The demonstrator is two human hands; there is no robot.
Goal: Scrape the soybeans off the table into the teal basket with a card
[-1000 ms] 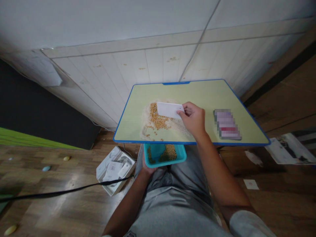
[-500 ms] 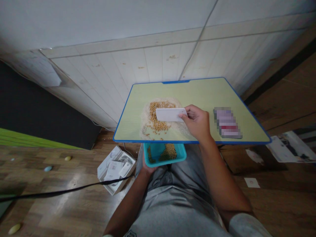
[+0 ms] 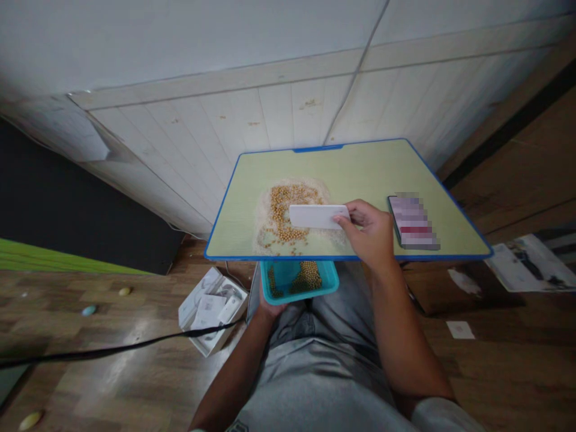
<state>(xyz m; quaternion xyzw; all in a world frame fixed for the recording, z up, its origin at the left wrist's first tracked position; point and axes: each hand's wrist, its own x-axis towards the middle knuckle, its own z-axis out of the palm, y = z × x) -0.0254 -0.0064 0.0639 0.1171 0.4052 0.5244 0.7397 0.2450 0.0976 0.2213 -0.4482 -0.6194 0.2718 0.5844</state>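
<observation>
My right hand [image 3: 371,231] pinches a flat white card-like scraper [image 3: 315,216] by its right end, thumb in front. The scraper hangs over the right part of a pile of soybeans [image 3: 284,210] lying in pale, rice-like grains [image 3: 263,219]. Just below the table's front edge, my left hand [image 3: 272,307] grips a turquoise plastic basket [image 3: 302,297] from its left and underside; most of its fingers are hidden. Inside the basket, soybeans [image 3: 308,277] gather mainly on the right, with a few along the left wall.
The folding table [image 3: 360,171] has a blue rim. A phone [image 3: 414,222] with a blurred screen lies on its right side. An opened white box [image 3: 211,312] with papers and cables stands on the floor at left, a black strap [image 3: 135,346] crossing before it.
My right hand and the scraper have shifted to the right and slightly toward me, uncovering more of the pile. The left hand and basket stay nearly where they were.
</observation>
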